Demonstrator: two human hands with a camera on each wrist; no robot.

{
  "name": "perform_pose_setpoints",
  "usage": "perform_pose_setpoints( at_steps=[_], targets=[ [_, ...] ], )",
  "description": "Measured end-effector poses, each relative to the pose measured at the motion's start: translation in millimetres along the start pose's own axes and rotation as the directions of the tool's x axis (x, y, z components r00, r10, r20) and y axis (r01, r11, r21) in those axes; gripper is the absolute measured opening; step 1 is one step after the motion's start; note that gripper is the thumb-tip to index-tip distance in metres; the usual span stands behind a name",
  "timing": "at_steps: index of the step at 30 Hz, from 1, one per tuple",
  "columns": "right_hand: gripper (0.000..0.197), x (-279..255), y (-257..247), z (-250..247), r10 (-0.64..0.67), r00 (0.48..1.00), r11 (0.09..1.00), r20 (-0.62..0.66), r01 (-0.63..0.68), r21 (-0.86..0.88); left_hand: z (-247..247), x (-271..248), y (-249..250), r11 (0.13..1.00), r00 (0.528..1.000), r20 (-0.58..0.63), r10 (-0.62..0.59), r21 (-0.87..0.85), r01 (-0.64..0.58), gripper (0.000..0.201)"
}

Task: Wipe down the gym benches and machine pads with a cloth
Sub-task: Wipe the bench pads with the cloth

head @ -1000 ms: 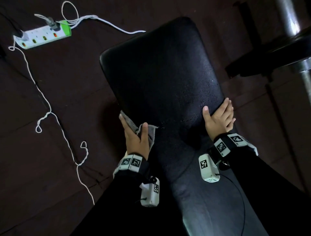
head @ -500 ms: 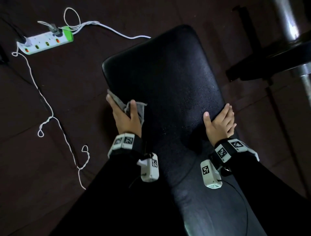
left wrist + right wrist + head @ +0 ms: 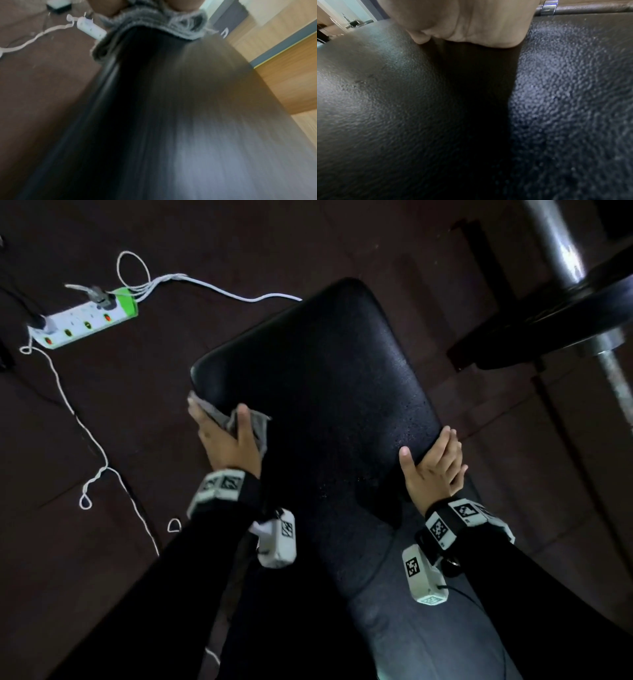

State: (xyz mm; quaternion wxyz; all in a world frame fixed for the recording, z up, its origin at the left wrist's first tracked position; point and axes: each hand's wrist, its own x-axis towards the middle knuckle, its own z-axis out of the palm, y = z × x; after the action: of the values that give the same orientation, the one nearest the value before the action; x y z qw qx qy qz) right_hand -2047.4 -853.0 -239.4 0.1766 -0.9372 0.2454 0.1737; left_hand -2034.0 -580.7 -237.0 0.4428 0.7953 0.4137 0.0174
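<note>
Black, pebbled vinyl is what the person is working on: a padded bench (image 3: 318, 412) with a rounded far end, standing over dark reddish-brown floor tiles (image 3: 113, 422); the left hand (image 3: 227, 440) is clutching a grey cloth (image 3: 236, 419), thumb on top of the pad and fingers wrapping down over its left edge, so the cloth is lying folded across that edge, about midway along the pad and short of the far corner; the left wrist view is showing the same grey fabric (image 3: 154, 21) bunched under the fingertips against the dark side of the bench. The right hand (image 3: 433, 470) is holding nothing; it is lying flat and relaxed on the right edge, thumb on the top face and fingers draping over the side, seemingly steadying the bench.

As for progress, I am judging it partial; fine specks or droplets are glinting on the right half of the top, so that part probably needs a pass; the far end and right edge are looking untouched as well, and any other benches or machine pads are out of sight.

Around it, a white power strip (image 3: 85, 320) with a green end is sitting on the floor to the left, white cables (image 3: 89, 436) trailing from it; a steel barbell with a dark weight plate (image 3: 555, 326) is hanging at the upper right.
</note>
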Motion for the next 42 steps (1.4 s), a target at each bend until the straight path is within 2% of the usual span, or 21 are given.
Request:
perform_pose_setpoints(
  at_steps=[3,5,7,9,12,16,19,22,23,27,29,31,34,36,39,42],
  targets=[
    [0.099,-0.1,1.9,1.8,-0.005,1.000,1.000,-0.019,0.005,0.002,-5.9,53.7,23.0,0.982,0.995,0.041,0.089,0.161,-0.094,0.063],
    [0.098,-0.4,2.7,2.0,-0.007,1.000,1.000,-0.012,0.007,-0.002,-8.4,81.8,39.3,0.909,0.986,0.106,0.129,0.384,-0.160,0.050],
    [0.097,-0.9,2.4,1.2,-0.012,1.000,1.000,0.009,0.012,-0.015,-5.7,102.0,58.1,0.794,0.955,0.269,0.125,0.550,-0.259,0.048],
    [0.097,-1.1,1.4,-1.3,-0.009,0.999,1.000,0.043,0.010,-0.027,6.9,113.7,77.0,0.723,0.911,0.403,0.082,0.605,-0.333,0.050],
    [0.091,-1.1,0.6,-5.9,-0.002,0.995,1.000,0.097,0.005,-0.028,45.7,112.0,104.3,0.668,0.867,0.484,0.119,0.607,-0.431,0.051],
    [0.085,-1.5,0.2,-10.9,0.005,0.990,1.000,0.138,-0.003,-0.013,96.9,88.0,137.1,0.618,0.836,0.485,0.256,0.583,-0.528,0.054],
    [0.086,-1.9,0.0,-12.3,0.005,0.988,1.000,0.156,-0.004,-0.010,105.9,88.3,142.4,0.625,0.814,0.501,0.292,0.545,-0.560,0.053],
    [0.086,-2.2,0.1,-11.9,0.006,0.984,1.000,0.178,-0.006,-0.001,94.8,104.2,133.7,0.651,0.765,0.581,0.280,0.470,-0.596,0.049],
    [0.086,-2.0,-0.1,-11.3,0.004,0.984,1.000,0.179,-0.004,0.001,90.9,108.4,131.2,0.664,0.766,0.585,0.266,0.465,-0.586,0.048],
    [0.087,-2.3,-0.8,-12.5,0.008,0.979,1.000,0.205,-0.007,-0.005,94.6,108.7,134.7,0.695,0.827,0.527,0.197,0.519,-0.496,0.048],
    [0.088,-2.0,-1.8,-13.6,0.012,0.973,1.000,0.230,-0.010,-0.009,109.5,105.0,144.8,0.673,0.813,0.541,0.215,0.521,-0.525,0.048],
    [0.088,-1.0,-1.6,-13.6,0.020,0.968,1.000,0.249,-0.016,-0.017,128.4,99.0,154.6,0.594,0.763,0.572,0.301,0.513,-0.620,0.048],
    [0.088,-0.4,-2.2,-13.9,0.029,0.961,0.999,0.275,-0.022,-0.025,146.9,82.8,164.6,0.405,0.668,0.602,0.438,0.531,-0.744,0.048],
    [0.087,-0.5,-2.6,-13.8,0.028,0.958,1.000,0.286,-0.023,-0.022,152.6,75.4,166.8,0.289,0.590,0.644,0.488,0.518,-0.805,0.047],
    [0.087,-0.8,-3.0,-14.8,0.023,0.958,1.000,0.286,-0.022,-0.007,157.5,68.0,171.1,0.122,0.441,0.744,0.502,0.444,-0.888,0.046],
    [0.086,-1.2,-2.8,-15.6,0.013,0.963,1.000,0.270,-0.019,0.018,163.5,45.0,171.8,-0.048,0.238,0.866,0.439,0.288,-0.957,0.044]
  ],
)
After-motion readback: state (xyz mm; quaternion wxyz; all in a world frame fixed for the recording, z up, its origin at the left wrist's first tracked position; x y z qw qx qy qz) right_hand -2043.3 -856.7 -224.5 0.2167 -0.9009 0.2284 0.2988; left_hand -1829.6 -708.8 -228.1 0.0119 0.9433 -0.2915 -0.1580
